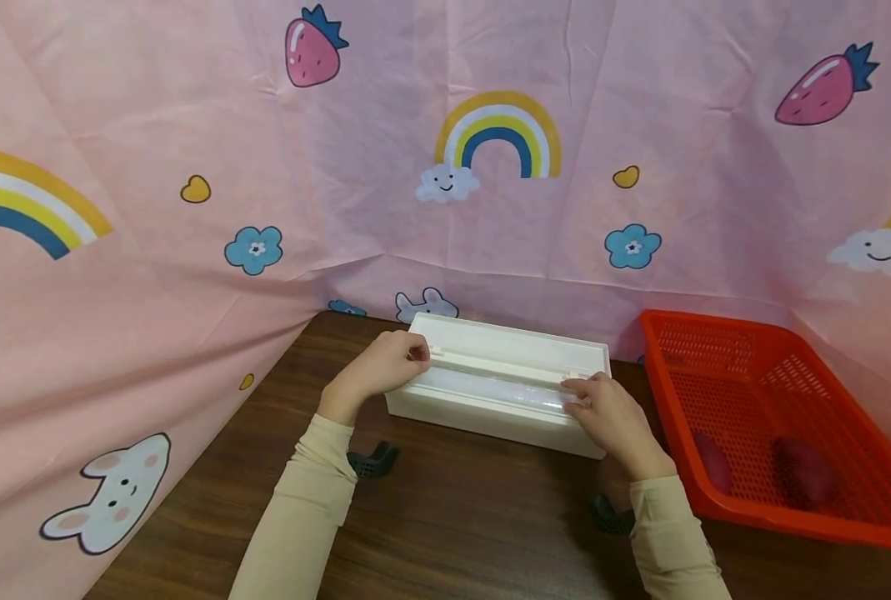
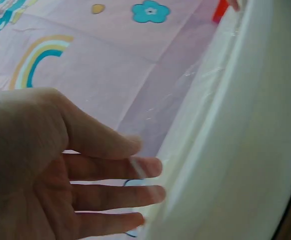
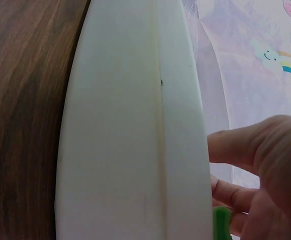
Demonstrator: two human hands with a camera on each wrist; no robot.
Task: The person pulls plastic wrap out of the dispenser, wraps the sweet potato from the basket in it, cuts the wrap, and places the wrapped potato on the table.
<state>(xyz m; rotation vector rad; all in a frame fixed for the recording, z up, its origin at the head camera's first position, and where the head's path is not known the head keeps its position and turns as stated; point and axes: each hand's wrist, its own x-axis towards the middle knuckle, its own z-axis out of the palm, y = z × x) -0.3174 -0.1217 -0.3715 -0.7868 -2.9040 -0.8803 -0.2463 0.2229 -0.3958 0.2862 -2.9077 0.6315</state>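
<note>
A long white plastic-wrap dispenser [image 1: 490, 421] lies on the dark wooden table, its lid [image 1: 516, 337] raised at the back. Clear plastic wrap [image 1: 490, 390] shines along its opening, in front of a pale bar [image 1: 498, 367]. At the dispenser's left end my left hand [image 1: 381, 362] pinches the film's edge between thumb and index finger; the other fingers [image 2: 120, 197] stay loosely extended. My right hand [image 1: 610, 412] holds the film at the right end, fingertips partly hidden behind the dispenser wall in the right wrist view. A green piece [image 3: 222, 222] shows beside those fingers.
To the right stands a red plastic basket [image 1: 670, 417] with dark red, rounded things [image 1: 805, 471] inside. A pink printed cloth [image 1: 370, 208] hangs behind and at the sides. Dark wrist mounts [image 1: 373, 460] show below the forearms.
</note>
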